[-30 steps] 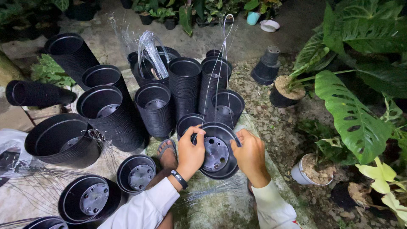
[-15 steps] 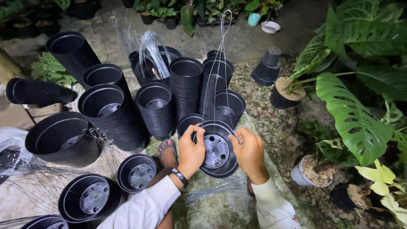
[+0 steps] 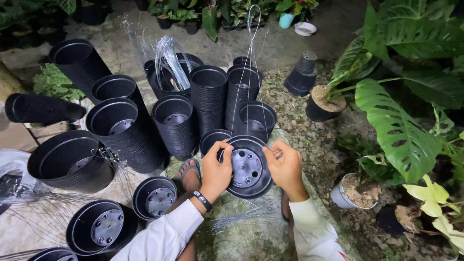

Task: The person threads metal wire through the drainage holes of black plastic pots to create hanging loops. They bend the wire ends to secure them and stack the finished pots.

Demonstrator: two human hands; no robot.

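Almost nothing has moved since a moment ago: both hands stay on the same black pot, which is tipped up just past the person's foot on the ground, in front of the stacks of black pots. The left hand and the right hand each pinch its rim. Thin wires still rise from the pot to a hook, so the hands look busy fixing them on

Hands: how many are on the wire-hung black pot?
2. The left hand grips the left rim of the pot; the right hand pinches its right rim. No other hand shows; none seems hidden.
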